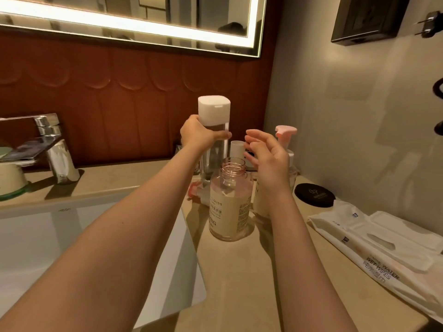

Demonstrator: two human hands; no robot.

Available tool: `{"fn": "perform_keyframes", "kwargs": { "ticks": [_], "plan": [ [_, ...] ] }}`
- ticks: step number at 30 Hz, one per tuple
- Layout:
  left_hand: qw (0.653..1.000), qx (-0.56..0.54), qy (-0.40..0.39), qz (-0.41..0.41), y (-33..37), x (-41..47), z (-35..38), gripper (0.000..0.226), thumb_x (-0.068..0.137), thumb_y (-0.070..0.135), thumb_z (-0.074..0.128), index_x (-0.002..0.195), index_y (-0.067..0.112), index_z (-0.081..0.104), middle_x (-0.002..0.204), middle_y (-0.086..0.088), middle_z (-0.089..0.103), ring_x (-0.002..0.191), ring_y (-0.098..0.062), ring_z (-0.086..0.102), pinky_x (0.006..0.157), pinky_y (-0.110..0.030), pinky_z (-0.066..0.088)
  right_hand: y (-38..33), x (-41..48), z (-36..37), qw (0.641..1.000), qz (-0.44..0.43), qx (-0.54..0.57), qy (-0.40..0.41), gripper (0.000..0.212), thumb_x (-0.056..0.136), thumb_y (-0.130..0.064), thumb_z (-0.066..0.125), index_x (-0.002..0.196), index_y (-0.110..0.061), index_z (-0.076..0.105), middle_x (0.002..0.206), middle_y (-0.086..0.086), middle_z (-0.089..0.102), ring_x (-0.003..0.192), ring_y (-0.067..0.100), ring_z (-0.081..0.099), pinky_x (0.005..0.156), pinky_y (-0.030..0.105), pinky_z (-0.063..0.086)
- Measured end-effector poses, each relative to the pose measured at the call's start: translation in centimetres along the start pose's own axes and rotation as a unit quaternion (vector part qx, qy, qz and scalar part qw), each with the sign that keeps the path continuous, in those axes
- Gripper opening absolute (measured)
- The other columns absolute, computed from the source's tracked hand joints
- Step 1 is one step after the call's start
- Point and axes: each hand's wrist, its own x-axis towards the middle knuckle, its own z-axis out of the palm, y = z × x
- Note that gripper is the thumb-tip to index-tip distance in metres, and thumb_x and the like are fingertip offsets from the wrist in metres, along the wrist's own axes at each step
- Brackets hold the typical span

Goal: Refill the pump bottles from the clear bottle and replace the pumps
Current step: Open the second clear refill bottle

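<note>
— Where is the tall clear plastic bottle with the white square cap (214,130)?

— Toward the back edge of the beige stone bench (239,271), right behind the pink-tinted transparent pump bottle with a cream label (230,204). It is upright, its long axis vertical, cap on and pointing up.

— Who has it?

— The left hand (199,135). Its fingers (225,134) are wrapped round the body just under the cap.

— Is it standing on the bench or lifted?

— I cannot tell. Its base is hidden behind the pump bottle's open threaded neck.

— And the right hand (268,159)?

— It hovers just beside the clear bottle, above the open neck, with fingers (251,140) spread and loosely bent, holding nothing.

— The pump bottle itself?

— It is upright with its mouth facing up, and stands near the bench edge that borders the white sink basin (36,236).

— What else is hard to make out?

— A second labelled pump bottle (259,202) is mostly covered by the right wrist; its pink pump head (285,131) shows above the hand. A pinkish piece (196,191) lies on the bench left of the open bottle, too blurred to name. A small white cylinder (236,147) peeks between the hands.

— And on the right side?

— A black round lid (314,195) and white wet-wipes packs (383,248), which are cut off by the frame.
</note>
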Motion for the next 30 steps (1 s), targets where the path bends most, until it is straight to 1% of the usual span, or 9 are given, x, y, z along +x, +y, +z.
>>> {"fn": "perform_keyframes", "kwargs": {
  "ticks": [4, 9, 13, 17, 20, 22, 24, 27, 30],
  "plan": [
    [0.997, -0.035, 0.062, 0.037, 2.3, 0.5, -2.3, 0.072, 0.060, 0.035, 0.085, 0.119, 0.012, 0.051, 0.117, 0.000, 0.058, 0.107, -0.014, 0.055, 0.085, -0.026, 0.048, -0.2, -0.3, 0.3, 1.000, -0.009, -0.013, -0.009, 0.023, 0.095, -0.010, 0.047, 0.109, -0.022, 0.060, 0.111, -0.005, 0.060, 0.111, 0.013, 0.056, 0.096, 0.030, 0.048],
    [0.986, 0.000, 0.120, 0.119, 4.7, -0.7, -6.6, 0.077, 0.057, 0.046, 0.084, 0.115, 0.011, 0.046, 0.114, 0.001, 0.053, 0.105, -0.011, 0.052, 0.083, -0.020, 0.048, -1.4, -1.2, 0.3, 0.998, -0.035, -0.036, -0.023, 0.026, 0.093, -0.006, 0.048, 0.110, -0.021, 0.060, 0.109, -0.006, 0.059, 0.108, 0.009, 0.056, 0.093, 0.027, 0.048],
    [0.984, 0.038, 0.105, 0.137, 5.5, -3.8, -10.4, 0.079, 0.060, 0.049, 0.081, 0.116, 0.011, 0.041, 0.107, 0.004, 0.047, 0.096, -0.007, 0.049, 0.068, -0.011, 0.041, -2.8, -2.3, 0.3, 0.998, -0.056, -0.008, 0.007, 0.026, 0.091, -0.003, 0.049, 0.105, -0.022, 0.060, 0.106, -0.007, 0.060, 0.103, 0.005, 0.056, 0.087, 0.018, 0.047],
    [0.987, 0.069, 0.061, 0.135, 3.7, -8.3, -11.5, 0.071, 0.057, 0.048, 0.082, 0.104, 0.017, 0.038, 0.103, 0.001, 0.049, 0.094, -0.010, 0.051, 0.070, -0.017, 0.047, -5.3, -4.2, 2.4, 0.996, -0.086, -0.002, -0.014, 0.024, 0.091, -0.009, 0.055, 0.113, -0.016, 0.057, 0.112, -0.002, 0.060, 0.108, 0.010, 0.056, 0.091, 0.022, 0.048],
    [0.989, 0.059, 0.047, 0.124, 2.1, -10.8, -11.2, 0.069, 0.055, 0.047, 0.083, 0.099, 0.017, 0.039, 0.102, -0.002, 0.053, 0.093, -0.013, 0.055, 0.073, -0.025, 0.053, -7.0, -6.0, 4.3, 0.994, -0.090, -0.036, -0.055, 0.043, 0.086, -0.025, 0.065, 0.125, -0.018, 0.049, 0.117, -0.002, 0.056, 0.107, 0.010, 0.054, 0.086, 0.024, 0.051],
    [0.991, 0.049, 0.058, 0.111, 1.6, -11.8, -10.7, 0.063, 0.058, 0.042, 0.083, 0.096, 0.016, 0.040, 0.098, 0.000, 0.052, 0.087, -0.012, 0.054, 0.071, -0.027, 0.053, -7.6, -7.1, 5.5, 0.990, -0.075, -0.082, -0.091, 0.065, 0.079, -0.033, 0.072, 0.133, -0.021, 0.039, 0.119, -0.003, 0.050, 0.102, 0.009, 0.053, 0.076, 0.018, 0.053],
    [0.990, 0.060, 0.070, 0.107, 1.3, -12.5, -10.3, 0.052, 0.065, 0.033, 0.079, 0.095, 0.014, 0.040, 0.093, 0.003, 0.048, 0.083, -0.010, 0.052, 0.069, -0.027, 0.052, -7.6, -7.9, 6.4, 0.984, -0.074, -0.140, -0.087, 0.080, 0.072, -0.038, 0.077, 0.137, -0.022, 0.032, 0.125, 0.001, 0.047, 0.105, 0.015, 0.052, 0.078, 0.021, 0.052],
    [0.992, 0.033, 0.065, 0.107, 1.2, -14.2, -10.1, 0.047, 0.070, 0.028, 0.076, 0.095, 0.012, 0.039, 0.101, -0.005, 0.054, 0.088, -0.015, 0.054, 0.065, -0.023, 0.047, -7.8, -9.1, 6.7, 0.979, -0.083, -0.187, -0.024, 0.082, 0.069, -0.037, 0.079, 0.135, -0.020, 0.034, 0.125, 0.004, 0.049, 0.109, 0.017, 0.051, 0.078, 0.021, 0.049],
    [0.993, 0.020, 0.054, 0.100, 1.6, -15.6, -9.7, 0.045, 0.071, 0.028, 0.075, 0.093, 0.014, 0.038, 0.100, -0.007, 0.055, 0.087, -0.016, 0.056, 0.061, -0.023, 0.046, -8.1, -9.5, 5.9, 0.970, -0.097, -0.223, 0.020, 0.077, 0.066, -0.038, 0.079, 0.130, -0.016, 0.043, 0.120, 0.001, 0.055, 0.102, 0.014, 0.055, 0.078, 0.022, 0.052]
  ]
}}
